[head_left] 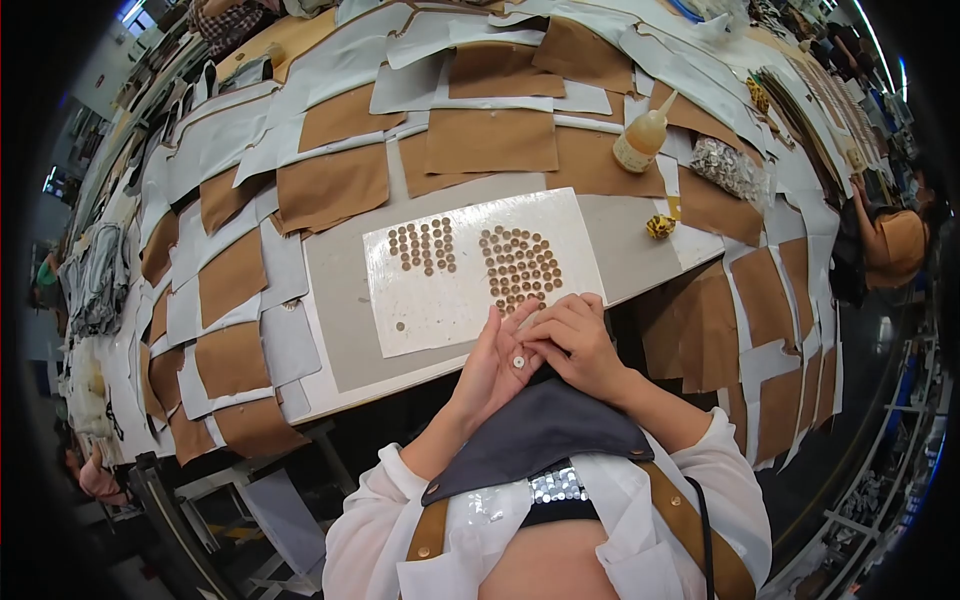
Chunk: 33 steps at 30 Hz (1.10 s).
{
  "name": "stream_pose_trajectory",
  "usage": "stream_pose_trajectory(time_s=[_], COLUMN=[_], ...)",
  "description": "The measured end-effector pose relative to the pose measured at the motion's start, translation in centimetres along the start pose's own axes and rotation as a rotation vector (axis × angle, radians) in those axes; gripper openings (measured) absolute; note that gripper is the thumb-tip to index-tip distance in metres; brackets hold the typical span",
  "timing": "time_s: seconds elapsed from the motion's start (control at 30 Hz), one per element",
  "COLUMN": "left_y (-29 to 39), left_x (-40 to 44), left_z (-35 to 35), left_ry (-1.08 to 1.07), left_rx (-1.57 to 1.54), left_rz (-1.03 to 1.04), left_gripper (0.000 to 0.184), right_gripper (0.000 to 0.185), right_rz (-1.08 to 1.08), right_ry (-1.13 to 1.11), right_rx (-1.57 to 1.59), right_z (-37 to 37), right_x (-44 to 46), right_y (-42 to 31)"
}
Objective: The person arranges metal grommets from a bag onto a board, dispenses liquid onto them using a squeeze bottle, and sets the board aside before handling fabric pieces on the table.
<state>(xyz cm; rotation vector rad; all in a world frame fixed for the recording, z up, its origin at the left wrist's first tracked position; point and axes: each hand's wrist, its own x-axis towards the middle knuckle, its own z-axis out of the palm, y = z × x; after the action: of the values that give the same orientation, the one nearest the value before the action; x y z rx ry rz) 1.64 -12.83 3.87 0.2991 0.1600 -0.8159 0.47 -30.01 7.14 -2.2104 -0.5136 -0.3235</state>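
Observation:
My left hand (494, 365) is palm up at the table's front edge, with a small whitish round piece (518, 361) lying on it. Beside it, my right hand (574, 340) has its fingers bent together over the left fingers; what they hold, if anything, is hidden. Just beyond both hands lies a white board (420, 318) bearing two groups of small round brown pieces, the left group (422, 246) and the right group (520, 266). One single round piece (401, 327) sits near the board's lower left corner.
Brown panels (490, 140) and pale panels overlap around the grey work surface (342, 300). A glue bottle (641, 140), a bag of small pieces (727, 168) and a yellow-black bundle (660, 227) are at the right. A person (895, 240) is at the far right.

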Motion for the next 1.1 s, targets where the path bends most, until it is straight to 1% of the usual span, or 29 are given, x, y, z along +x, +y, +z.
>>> stream_pose_trajectory(time_s=[0.07,0.13,0.17,0.27,0.37,0.53,0.67,0.77,0.87,0.97,1.03,1.1], left_y=[0.0,-0.1,-0.1,-0.3,-0.1,0.1,0.0,-0.1,-0.1,0.0,-0.2,-0.1], left_x=[-0.5,-0.9,-1.1,-2.0,-2.3,-2.4,-2.3,-2.2,-1.9,-1.4,-1.1,-0.7], left_z=[1.5,3.1,2.6,0.4,-0.1,0.2,0.1,-0.1,0.1,1.0,1.6,1.4], left_ry=[0.097,0.222,0.222,0.212,0.205,0.220,0.225,0.210,0.187,0.185,0.219,0.152], left_rx=[0.071,0.183,0.185,0.185,0.171,0.160,0.152,0.158,0.167,0.167,0.100,0.036], left_rz=[-0.006,-0.008,-0.014,-0.035,-0.038,-0.012,-0.016,-0.014,-0.006,0.045,0.095,0.108], left_gripper=[0.054,0.051,0.049,0.045,0.041,0.036,0.037,0.038,0.039,0.045,0.050,0.056], right_gripper=[0.009,0.007,0.006,0.007,0.008,0.007,0.009,0.011,0.011,0.011,0.012,0.014], right_rz=[0.168,0.293,0.355,0.338,0.273,0.267,0.241,0.277,0.273,0.202,0.155,0.118], right_ry=[0.002,0.067,0.100,0.043,0.041,0.015,-0.009,-0.084,-0.089,0.123,0.082,0.005], right_rx=[0.203,0.227,0.240,0.052,-0.089,-0.179,-0.262,-0.249,-0.260,-0.130,-0.013,0.060], right_z=[-0.6,-0.9,-0.9,-0.9,-0.9,-0.4,-0.3,-0.1,-0.3,-0.2,-0.6,-0.7], right_x=[-0.1,-0.1,0.0,-0.2,0.3,0.7,1.3,1.4,1.7,1.1,0.5,0.2], right_y=[1.0,2.8,3.7,5.2,4.3,4.5,4.2,4.8,4.6,3.5,1.5,-0.6])
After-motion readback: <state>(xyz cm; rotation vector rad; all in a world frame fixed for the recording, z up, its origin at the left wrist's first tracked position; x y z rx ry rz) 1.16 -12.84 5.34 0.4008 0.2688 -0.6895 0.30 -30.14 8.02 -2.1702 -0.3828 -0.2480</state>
